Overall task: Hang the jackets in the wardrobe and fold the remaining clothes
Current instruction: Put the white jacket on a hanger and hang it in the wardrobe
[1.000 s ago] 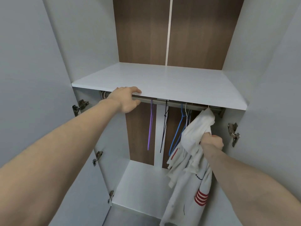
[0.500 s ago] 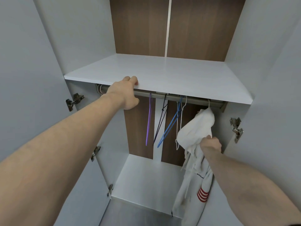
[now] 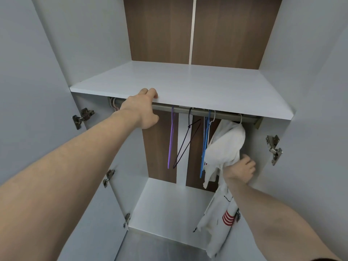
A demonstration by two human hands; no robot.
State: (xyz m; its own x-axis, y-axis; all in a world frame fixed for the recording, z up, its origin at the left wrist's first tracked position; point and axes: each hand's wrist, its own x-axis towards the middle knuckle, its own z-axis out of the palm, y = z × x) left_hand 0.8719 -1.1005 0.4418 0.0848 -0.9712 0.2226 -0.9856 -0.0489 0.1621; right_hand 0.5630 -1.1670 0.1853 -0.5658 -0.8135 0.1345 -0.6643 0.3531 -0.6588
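A white jacket (image 3: 226, 146) with red stripes low on its sleeve hangs from a white hanger hooked on the metal rail (image 3: 180, 109), at the rail's right end. My right hand (image 3: 240, 169) grips a bunch of the jacket's fabric below the shoulder, fingers curled. My left hand (image 3: 140, 110) holds the front edge of the white shelf (image 3: 188, 87) above the rail, fingers on top and thumb underneath.
On the rail hang bare hangers: a purple hanger (image 3: 171, 140), a dark hanger (image 3: 185, 144) and blue hangers (image 3: 205, 144). Both wardrobe doors stand open, with metal hinges (image 3: 274, 147) on the side walls. The white wardrobe floor (image 3: 169, 204) lies below.
The jacket has gone up and to the right and now hangs from the rail by its hanger. My right hand has shifted right with it; my left hand stays on the shelf edge.
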